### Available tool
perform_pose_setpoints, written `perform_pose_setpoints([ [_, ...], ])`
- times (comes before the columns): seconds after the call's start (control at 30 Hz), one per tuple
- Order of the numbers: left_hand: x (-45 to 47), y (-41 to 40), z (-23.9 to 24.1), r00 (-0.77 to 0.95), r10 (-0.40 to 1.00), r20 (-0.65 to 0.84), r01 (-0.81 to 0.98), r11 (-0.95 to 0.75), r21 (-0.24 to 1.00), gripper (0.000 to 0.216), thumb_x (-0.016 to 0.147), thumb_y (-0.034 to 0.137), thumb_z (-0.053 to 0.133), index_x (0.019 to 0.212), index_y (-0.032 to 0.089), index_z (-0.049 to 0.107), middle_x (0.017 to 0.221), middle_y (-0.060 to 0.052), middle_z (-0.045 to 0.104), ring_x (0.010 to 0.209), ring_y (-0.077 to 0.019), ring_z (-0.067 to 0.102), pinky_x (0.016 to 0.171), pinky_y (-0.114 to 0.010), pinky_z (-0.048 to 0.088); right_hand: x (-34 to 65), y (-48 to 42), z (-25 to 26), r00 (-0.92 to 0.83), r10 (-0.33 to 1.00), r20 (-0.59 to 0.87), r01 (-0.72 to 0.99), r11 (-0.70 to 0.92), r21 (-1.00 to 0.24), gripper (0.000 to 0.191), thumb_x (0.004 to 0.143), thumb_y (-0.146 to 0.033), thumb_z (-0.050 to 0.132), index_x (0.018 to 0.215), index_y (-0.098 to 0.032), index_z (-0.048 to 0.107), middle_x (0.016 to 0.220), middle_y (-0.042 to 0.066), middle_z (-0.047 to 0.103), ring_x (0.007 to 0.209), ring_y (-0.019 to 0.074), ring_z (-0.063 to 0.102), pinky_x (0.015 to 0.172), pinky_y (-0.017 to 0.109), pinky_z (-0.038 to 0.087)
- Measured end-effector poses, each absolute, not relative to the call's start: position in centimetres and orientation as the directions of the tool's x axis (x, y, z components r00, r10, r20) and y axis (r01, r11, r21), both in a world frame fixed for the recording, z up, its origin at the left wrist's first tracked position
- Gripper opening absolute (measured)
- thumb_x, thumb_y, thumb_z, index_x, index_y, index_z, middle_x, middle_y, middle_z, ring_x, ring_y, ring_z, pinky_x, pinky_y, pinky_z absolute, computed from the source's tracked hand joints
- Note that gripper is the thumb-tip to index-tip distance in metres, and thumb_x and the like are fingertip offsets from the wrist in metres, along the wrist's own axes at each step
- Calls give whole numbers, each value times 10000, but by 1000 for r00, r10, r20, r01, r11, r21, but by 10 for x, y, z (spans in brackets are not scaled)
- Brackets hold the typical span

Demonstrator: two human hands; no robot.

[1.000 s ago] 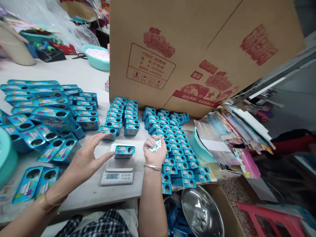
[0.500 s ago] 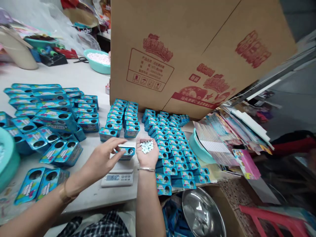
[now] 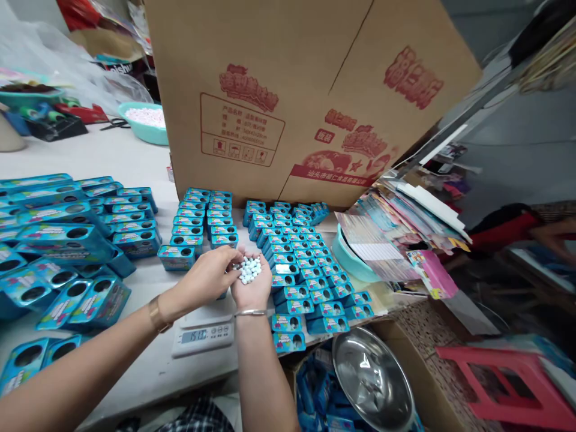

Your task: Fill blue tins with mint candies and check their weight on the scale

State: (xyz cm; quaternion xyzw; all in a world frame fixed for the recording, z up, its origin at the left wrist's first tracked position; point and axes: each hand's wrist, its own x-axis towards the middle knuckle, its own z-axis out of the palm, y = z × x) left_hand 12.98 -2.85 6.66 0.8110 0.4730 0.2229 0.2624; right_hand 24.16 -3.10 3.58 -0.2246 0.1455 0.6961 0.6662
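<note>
My right hand [image 3: 252, 288] is cupped palm up, with a pile of small pale blue and white candies [image 3: 250, 270] in it. Against the left side of that pile, my left hand [image 3: 215, 273] has its thumb and fingers drawn together; what is between the fingertips is hidden. Below both hands, a white digital scale [image 3: 202, 337] shows a lit number. A blue box on it is almost wholly covered by my left hand. Rows of blue printed boxes with round holes stand right of my hands [image 3: 294, 264], with a shorter double row [image 3: 189, 231] behind them.
More blue boxes [image 3: 67, 234] crowd the left of the table. A big cardboard carton [image 3: 288, 102] stands at the back, beside a turquoise bowl [image 3: 144, 129] of pale candies. At right are stacked printed sheets [image 3: 382, 240]; below, a steel bowl [image 3: 373, 378] and a red stool [image 3: 499, 384].
My left hand has moved right, from the box on the scale to the candies in my right palm. The whole view has shifted, so the table's contents sit further left.
</note>
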Motion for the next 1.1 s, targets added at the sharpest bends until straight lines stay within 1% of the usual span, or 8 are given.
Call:
perform_pose_setpoints([
  [0.27,135,-19,67,480,876,33,623,-367,691,136,764,259,567,816,204,680,807,-20,708,737,-185,635,659,-275,438,245,-29,25,-9,860,-510,-996,-51,-68,230,862,-242,431,637,-218,472,576,-39,569,749,133,684,827,307,548],
  [0.57,120,-20,61,497,867,-39,490,-243,837,179,771,323,573,867,194,652,792,0,694,706,-156,622,652,-251,486,253,-31,22,-42,845,-534,-997,-73,-37,225,856,-224,463,644,-198,532,598,-31,599,775,137,690,873,336,541],
  [0.7,113,-30,51,445,896,-8,651,-317,690,219,759,256,524,917,206,666,812,-12,702,702,-165,624,638,-261,459,264,-32,19,-40,869,-493,-998,-55,-15,241,853,-210,446,629,-203,533,585,-44,612,771,135,690,949,417,515],
  [0.8,112,-31,52,453,891,-4,714,-360,601,258,762,235,504,946,214,684,856,-30,724,750,-184,647,673,-273,462,273,-33,20,30,889,-457,-995,-16,-95,227,836,-191,452,624,-208,533,582,-50,618,756,121,684,984,416,497],
  [0.87,107,-27,63,443,896,32,705,-370,604,246,800,287,507,938,219,699,880,-33,736,779,-192,656,703,-278,473,278,-34,21,75,899,-432,-986,2,-167,215,821,-174,462,621,-208,532,581,-51,620,748,119,682,997,420,490],
  [0.97,88,-23,91,316,931,181,627,-349,697,272,845,416,542,905,211,710,844,-14,728,764,-175,642,708,-263,480,286,-37,24,117,906,-406,-970,17,-242,233,828,-161,458,611,-204,531,580,-49,620,734,117,683,986,418,502],
  [1.03,71,-26,109,167,948,270,542,-317,778,302,852,457,576,905,190,706,830,-3,711,741,-150,619,694,-246,475,292,-38,25,133,899,-417,-970,31,-241,265,856,-166,435,613,-202,534,582,-47,619,731,109,684,961,397,521],
  [1.1,56,-35,118,55,954,296,474,-285,833,314,855,461,602,909,167,698,825,-1,697,723,-128,596,680,-235,467,296,-39,25,138,883,-448,-976,43,-214,301,884,-169,402,616,-199,535,587,-42,615,732,98,686,937,365,537],
])
